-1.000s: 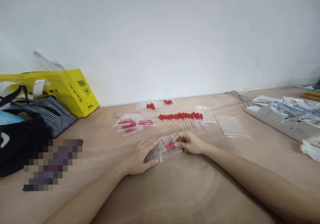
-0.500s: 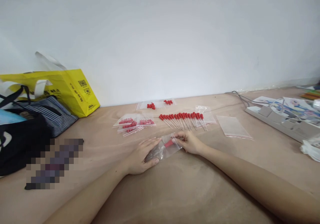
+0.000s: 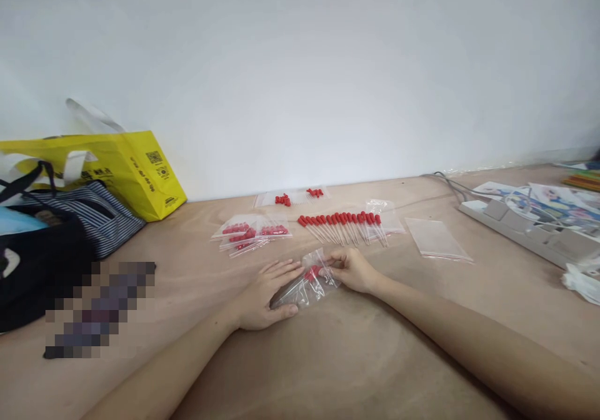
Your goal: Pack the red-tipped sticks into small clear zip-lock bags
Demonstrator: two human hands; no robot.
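Observation:
A small clear plastic bag (image 3: 302,293) lies on the table between my hands, with a bunch of red-tipped sticks (image 3: 312,274) in it, the red ends toward the right. My left hand (image 3: 265,295) rests flat at the bag's left end, thumb spread from the fingers. Thumb and fingers of my right hand (image 3: 351,270) are closed on the bag's right edge, close to the red tips; the fingertips are partly hidden by the film. Just beyond, a row of loose red-tipped sticks (image 3: 340,219) lies fanned out.
Filled clear bags (image 3: 248,232) are piled left of the row, and more red-tipped sticks (image 3: 284,200) lie by the wall. Flat bags (image 3: 438,239) are stacked at right, near a power strip (image 3: 515,232). A yellow bag (image 3: 140,170) and a striped pouch (image 3: 100,210) stand at left.
The red tips in the bag have shifted slightly left and bunched together. The bag's film is more crumpled and raised near my right hand. Both hands stay almost in place.

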